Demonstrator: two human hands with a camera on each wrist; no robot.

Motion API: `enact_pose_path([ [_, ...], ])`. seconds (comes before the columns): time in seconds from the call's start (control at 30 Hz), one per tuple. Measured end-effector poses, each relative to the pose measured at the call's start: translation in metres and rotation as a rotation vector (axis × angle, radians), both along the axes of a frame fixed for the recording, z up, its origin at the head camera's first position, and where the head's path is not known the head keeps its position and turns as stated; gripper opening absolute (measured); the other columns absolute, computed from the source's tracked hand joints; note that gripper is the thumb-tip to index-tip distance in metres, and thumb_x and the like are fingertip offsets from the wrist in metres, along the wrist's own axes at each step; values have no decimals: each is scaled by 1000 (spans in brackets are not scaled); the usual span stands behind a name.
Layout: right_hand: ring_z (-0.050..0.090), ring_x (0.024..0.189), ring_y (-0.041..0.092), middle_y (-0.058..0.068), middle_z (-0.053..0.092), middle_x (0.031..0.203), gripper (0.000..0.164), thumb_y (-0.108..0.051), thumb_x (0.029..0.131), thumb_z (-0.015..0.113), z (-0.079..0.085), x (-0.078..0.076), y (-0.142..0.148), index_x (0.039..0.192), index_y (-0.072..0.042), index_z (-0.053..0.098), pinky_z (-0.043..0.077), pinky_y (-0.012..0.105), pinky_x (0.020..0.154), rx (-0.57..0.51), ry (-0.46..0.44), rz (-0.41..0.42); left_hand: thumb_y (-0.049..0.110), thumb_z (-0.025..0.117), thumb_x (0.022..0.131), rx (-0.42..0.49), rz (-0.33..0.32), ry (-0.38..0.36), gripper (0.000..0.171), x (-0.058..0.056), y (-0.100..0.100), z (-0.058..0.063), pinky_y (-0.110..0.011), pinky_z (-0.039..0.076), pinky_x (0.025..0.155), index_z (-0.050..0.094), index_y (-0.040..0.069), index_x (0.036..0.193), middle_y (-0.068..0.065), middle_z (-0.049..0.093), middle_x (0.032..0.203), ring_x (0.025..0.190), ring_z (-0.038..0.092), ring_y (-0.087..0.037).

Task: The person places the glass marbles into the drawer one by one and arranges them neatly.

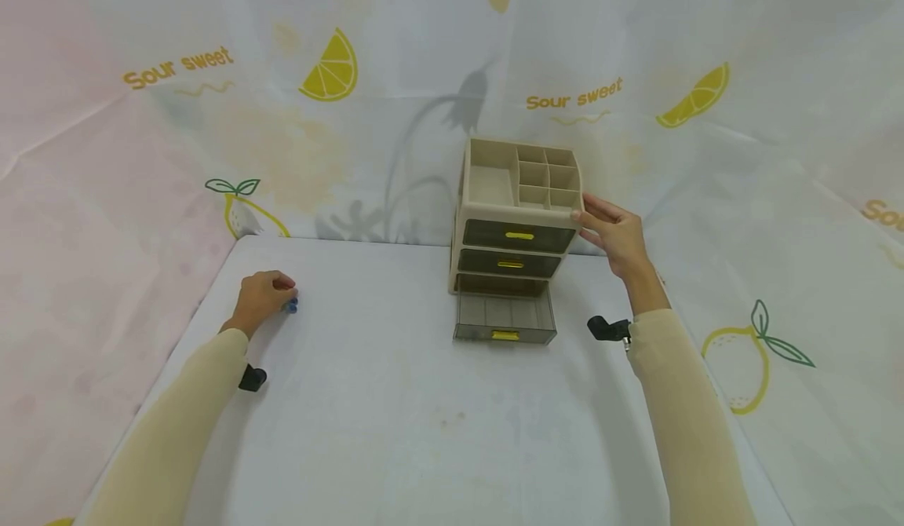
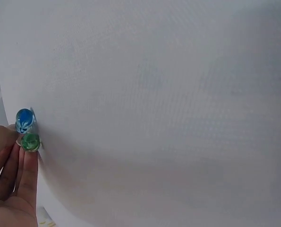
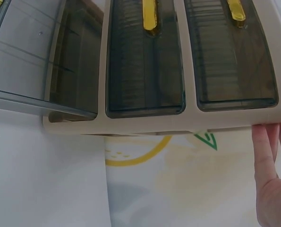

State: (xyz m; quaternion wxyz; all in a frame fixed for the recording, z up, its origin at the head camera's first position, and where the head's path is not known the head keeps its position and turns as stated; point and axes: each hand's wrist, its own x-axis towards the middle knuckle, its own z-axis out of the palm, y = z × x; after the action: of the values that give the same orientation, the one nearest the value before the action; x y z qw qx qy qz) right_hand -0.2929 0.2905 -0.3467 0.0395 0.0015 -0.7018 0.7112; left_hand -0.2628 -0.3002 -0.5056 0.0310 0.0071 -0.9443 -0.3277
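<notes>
A beige desktop drawer organizer [image 1: 514, 213] stands at the back of the table. Its bottom drawer [image 1: 504, 318], see-through grey with a yellow handle, is pulled out and shows dividers. With straight fingers, my right hand [image 1: 614, 235] touches the organizer's upper right side near the front corner. At the table's left, my left hand [image 1: 261, 300] pinches small round glassy pieces. In the left wrist view one is a blue bead-like ball [image 2: 24, 120], the other a green ball [image 2: 30, 142] just below it. My fingers partly hide whatever joins or backs them.
The organizer's upper two drawers, the top [image 1: 519, 235] and the middle [image 1: 511, 263], are closed. Small open compartments [image 1: 548, 174] fill its top. A lemon-print cloth [image 1: 395, 118] hangs behind the white table [image 1: 367, 400].
</notes>
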Motion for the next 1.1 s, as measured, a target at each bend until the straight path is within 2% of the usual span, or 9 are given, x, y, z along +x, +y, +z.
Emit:
enact_pose_path([
  [0.33,65,102,11,12,56,137,57,-9,84,77,1,4,0,136,-1,55,55,25,80,-22,15,-26,12,67,92,51,-21,-7,21,-8,16,0,-46,50,82,67,-4,105,-22,68,100,92,61,-34],
  [0.53,66,98,9,12,51,143,58,-5,83,78,3,4,-4,136,0,55,56,26,80,-6,44,-48,10,67,91,43,-35,19,19,-7,21,-1,-45,50,79,67,-4,104,-22,68,99,91,62,-33],
  [0.7,68,96,10,12,50,144,58,-5,81,79,2,1,-9,135,-3,57,56,27,78,19,86,-49,13,68,92,63,-58,0,21,-8,26,-1,-40,50,76,67,-3,105,-21,67,100,90,61,-32],
  [0.9,64,107,13,11,49,144,58,-7,83,78,0,2,-7,136,-4,56,56,26,80,26,68,-55,16,70,91,81,-117,52,19,-17,44,-2,-39,51,76,70,1,103,-17,70,98,91,63,-30],
  [1.1,60,115,18,9,49,144,58,-12,84,77,-2,1,-6,138,-5,55,54,24,82,39,38,-55,13,71,90,127,-167,106,16,-22,72,10,-44,52,80,71,2,102,-15,70,98,94,65,-31],
])
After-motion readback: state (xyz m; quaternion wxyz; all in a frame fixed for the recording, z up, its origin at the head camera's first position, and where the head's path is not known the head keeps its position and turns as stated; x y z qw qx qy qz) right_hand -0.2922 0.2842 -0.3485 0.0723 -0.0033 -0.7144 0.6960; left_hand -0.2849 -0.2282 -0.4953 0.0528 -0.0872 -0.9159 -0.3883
